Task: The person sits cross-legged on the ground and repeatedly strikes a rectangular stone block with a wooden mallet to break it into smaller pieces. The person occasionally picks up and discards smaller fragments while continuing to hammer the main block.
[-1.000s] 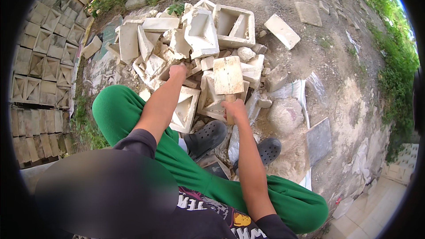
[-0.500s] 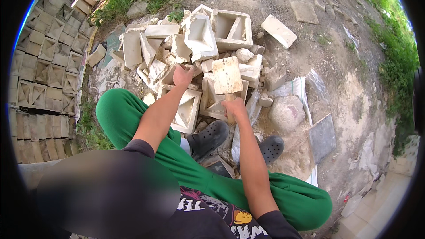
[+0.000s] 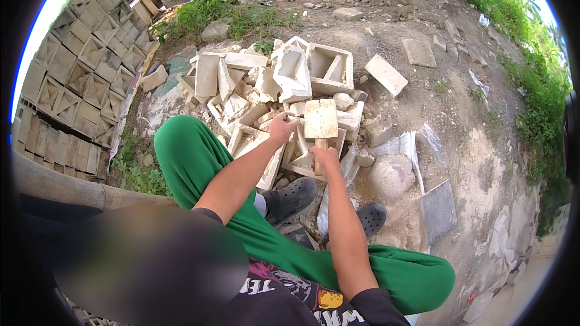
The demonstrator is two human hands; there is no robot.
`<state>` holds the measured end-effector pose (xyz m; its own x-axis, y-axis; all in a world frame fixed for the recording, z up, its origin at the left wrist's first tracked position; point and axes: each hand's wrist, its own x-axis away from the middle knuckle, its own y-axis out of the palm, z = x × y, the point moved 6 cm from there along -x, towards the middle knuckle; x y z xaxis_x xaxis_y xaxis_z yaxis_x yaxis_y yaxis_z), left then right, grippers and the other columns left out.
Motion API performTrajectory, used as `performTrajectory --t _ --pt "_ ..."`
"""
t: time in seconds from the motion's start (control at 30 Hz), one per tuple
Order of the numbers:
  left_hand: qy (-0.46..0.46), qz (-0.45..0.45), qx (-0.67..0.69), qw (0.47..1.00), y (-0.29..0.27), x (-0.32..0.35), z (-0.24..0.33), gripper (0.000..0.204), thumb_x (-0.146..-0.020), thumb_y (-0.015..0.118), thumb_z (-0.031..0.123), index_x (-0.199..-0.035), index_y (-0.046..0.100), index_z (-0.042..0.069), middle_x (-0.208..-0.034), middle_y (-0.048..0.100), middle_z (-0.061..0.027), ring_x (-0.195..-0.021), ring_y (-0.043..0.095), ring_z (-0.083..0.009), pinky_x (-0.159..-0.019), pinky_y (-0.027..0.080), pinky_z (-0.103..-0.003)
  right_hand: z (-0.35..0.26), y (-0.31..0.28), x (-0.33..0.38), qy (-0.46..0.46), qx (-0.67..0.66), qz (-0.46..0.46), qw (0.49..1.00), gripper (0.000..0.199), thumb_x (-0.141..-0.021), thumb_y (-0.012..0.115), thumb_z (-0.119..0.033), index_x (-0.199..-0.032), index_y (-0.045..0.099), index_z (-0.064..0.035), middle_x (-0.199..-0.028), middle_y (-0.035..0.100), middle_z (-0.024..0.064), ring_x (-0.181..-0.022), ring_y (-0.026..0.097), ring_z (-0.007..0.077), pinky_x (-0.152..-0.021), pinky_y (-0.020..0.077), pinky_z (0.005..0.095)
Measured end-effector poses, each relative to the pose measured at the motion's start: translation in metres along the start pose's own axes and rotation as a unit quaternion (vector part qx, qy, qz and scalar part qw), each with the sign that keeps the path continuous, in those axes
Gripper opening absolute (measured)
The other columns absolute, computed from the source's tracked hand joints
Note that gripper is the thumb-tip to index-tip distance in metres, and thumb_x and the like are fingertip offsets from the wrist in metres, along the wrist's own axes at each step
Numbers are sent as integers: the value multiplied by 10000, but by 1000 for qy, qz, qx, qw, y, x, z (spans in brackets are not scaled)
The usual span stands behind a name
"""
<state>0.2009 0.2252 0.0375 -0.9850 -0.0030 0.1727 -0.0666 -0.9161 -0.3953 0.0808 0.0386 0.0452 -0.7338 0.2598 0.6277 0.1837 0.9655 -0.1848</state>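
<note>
My right hand (image 3: 326, 160) is closed round the handle of a wooden mallet (image 3: 321, 119). The mallet's pale, squarish head points away from me over the middle of a rubble heap. To its left, my left hand (image 3: 282, 127) is over broken pieces, fingers slightly apart and reaching right; I see nothing held in it. Below that hand lies a tilted off-white block with a hollow face (image 3: 273, 166). Another hollow block (image 3: 299, 156) sits partly under the mallet. Further off, a broken hollow block (image 3: 292, 72) leans beside a two-chamber block (image 3: 330, 67).
A flat pale slab (image 3: 386, 75) lies right of the heap. Nearer are a rounded whitish lump (image 3: 391, 176) and a grey slab (image 3: 438, 211). Blocks (image 3: 78, 84) are stacked at left, above a bamboo pole (image 3: 66, 187). My dark clogs (image 3: 291, 201) rest close to the heap.
The view has shifted, so the heap appears lower and further right. My left hand has moved right across the pieces, closer to the mallet. My right hand keeps its grip on the mallet.
</note>
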Motion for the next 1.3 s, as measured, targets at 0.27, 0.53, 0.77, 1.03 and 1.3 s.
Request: performTrajectory --t 0.27,0.53,0.77,1.03,1.3 --pt "-84 10 37 996 25 27 25 462 -747 807 288 -1089 685 2 -806 725 -84 -718 687 -146 -694 539 -283 14 -3 23 -40 -54 93 993 277 -761 732 -211 -788 607 34 -645 609 113 -493 622 233 -448 506 366" --pt "-77 54 15 996 36 43 24 526 -765 791 329 -1149 655 -2 -912 726 -117 -825 690 -196 -757 535 -326 12 -13 51 -20 -78 95 992 279 -757 723 -204 -808 613 47 -631 599 114 -480 613 234 -441 503 371" --pt "-57 77 38 995 56 75 55 483 -839 694 301 -1207 616 -2 -1066 699 -168 -973 678 -267 -869 521 -366 30 -41 30 20 -137 82 987 304 -743 732 -214 -824 592 44 -644 587 131 -489 603 256 -450 512 392" --pt "-43 83 179 979 104 85 116 431 -843 618 307 -1117 679 -20 -1000 718 -170 -954 688 -266 -879 512 -355 27 -66 34 -49 5 112 992 373 -780 729 -251 -868 625 96 -698 638 173 -507 642 263 -472 515 389" --pt "-30 -65 321 944 190 94 178 391 -812 671 265 -1103 664 4 -925 708 -94 -828 664 -172 -767 514 -301 60 -69 13 -221 101 130 961 571 -810 717 -389 -1001 636 143 -868 706 195 -819 714 279 -659 538 399"
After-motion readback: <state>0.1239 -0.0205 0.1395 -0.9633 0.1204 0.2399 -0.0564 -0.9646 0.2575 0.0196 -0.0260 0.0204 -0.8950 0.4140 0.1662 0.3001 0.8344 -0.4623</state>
